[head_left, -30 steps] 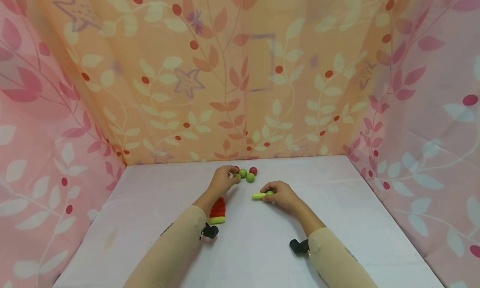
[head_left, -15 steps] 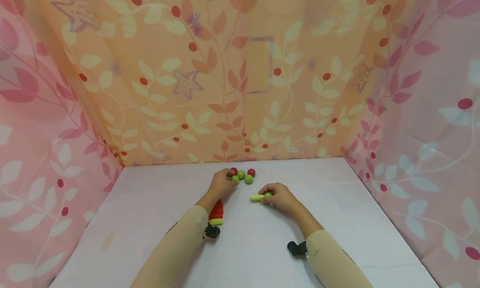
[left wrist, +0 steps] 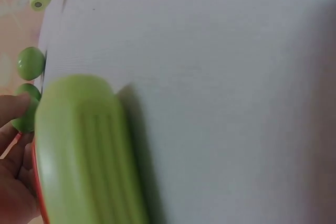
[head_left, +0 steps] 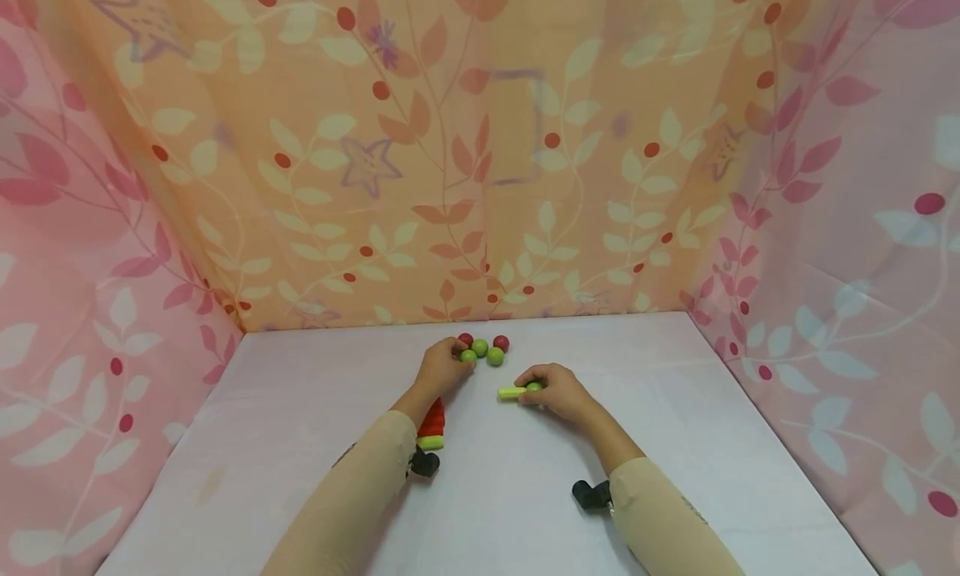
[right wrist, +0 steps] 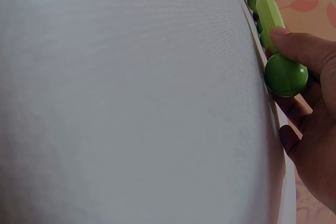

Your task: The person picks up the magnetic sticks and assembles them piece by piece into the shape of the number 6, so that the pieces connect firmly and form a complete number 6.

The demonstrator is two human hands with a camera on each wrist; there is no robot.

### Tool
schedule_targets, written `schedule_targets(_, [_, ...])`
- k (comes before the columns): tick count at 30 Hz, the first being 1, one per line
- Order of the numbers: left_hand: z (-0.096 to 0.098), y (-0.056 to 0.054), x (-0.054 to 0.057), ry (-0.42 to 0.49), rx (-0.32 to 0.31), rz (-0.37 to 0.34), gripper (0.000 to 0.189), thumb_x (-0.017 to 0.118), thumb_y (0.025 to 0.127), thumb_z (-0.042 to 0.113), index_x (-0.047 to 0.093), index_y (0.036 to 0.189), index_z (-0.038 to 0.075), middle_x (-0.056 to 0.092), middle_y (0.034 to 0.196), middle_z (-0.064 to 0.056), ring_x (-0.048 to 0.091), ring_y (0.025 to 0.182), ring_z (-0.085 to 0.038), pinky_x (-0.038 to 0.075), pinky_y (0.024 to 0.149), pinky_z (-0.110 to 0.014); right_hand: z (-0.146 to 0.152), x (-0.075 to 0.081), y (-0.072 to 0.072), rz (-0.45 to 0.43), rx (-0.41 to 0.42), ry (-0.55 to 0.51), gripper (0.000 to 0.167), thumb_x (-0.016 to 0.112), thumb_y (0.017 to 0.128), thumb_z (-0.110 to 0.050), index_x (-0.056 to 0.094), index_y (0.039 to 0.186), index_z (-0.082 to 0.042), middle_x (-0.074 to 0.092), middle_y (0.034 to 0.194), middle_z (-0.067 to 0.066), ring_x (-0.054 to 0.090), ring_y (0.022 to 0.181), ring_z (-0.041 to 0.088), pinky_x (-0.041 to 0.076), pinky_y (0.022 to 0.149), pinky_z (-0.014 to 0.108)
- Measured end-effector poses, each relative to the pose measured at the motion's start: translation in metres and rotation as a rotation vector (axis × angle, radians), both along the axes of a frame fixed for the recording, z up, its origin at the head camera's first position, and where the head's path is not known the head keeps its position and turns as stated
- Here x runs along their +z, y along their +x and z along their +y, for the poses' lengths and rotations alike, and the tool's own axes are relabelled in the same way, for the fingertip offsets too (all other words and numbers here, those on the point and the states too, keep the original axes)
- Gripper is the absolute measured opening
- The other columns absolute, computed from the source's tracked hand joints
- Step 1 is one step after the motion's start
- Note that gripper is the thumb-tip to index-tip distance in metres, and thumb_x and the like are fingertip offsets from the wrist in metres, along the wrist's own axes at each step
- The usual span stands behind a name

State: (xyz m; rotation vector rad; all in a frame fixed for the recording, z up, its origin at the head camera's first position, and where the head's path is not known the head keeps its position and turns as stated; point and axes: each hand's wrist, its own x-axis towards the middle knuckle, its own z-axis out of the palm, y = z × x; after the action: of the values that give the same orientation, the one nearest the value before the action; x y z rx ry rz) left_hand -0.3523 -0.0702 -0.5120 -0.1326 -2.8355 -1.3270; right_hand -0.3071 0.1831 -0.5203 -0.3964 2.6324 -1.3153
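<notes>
Head view, left hand (head_left: 441,368): thumb and fingers pinch the near-left green ball (head_left: 468,357), at the left end of the cluster; the hold likely checks its rolling.
Right hand (head_left: 558,390): pinches the pale green stick (head_left: 512,393) close to its darker green ball (right wrist: 285,76), thumb on the stick; the grip seems chosen to leave the far end sticking out. Whether stick and ball are joined, or touch the table, I cannot tell.
Loose balls: the middle green ball (head_left: 480,348), right green ball (head_left: 496,357) and two red balls (head_left: 501,343) sit close together beyond both hands.
Red wedge (head_left: 431,426): lies partly hidden behind the left forearm, green rim toward the person, so that arm has little slack on its inner side.
Back edge: just behind the balls, where the patterned curtain (head_left: 600,226) rises.
Side room: the white table (head_left: 637,443) runs wide beyond either arm; a gap separates stick and cluster.
</notes>
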Motion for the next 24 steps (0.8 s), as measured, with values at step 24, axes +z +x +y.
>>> schedule_targets(24, [-0.004, 0.044, 0.007, -0.043, -0.185, -0.067, 0.032, 0.076, 0.073, 0.032, 0.063, 0.1, 0.02, 0.061, 0.093, 0.007, 0.054, 0.084, -0.013, 0.046, 0.074, -0.029, -0.006, -0.001, -0.003, -0.008, -0.024, 0.01, 0.021, 0.077, 0.072, -0.03, 0.068, 0.091, -0.029, 0.062, 0.098, -0.01, 0.051, 0.092, 0.015, 0.041, 0.084, 0.036])
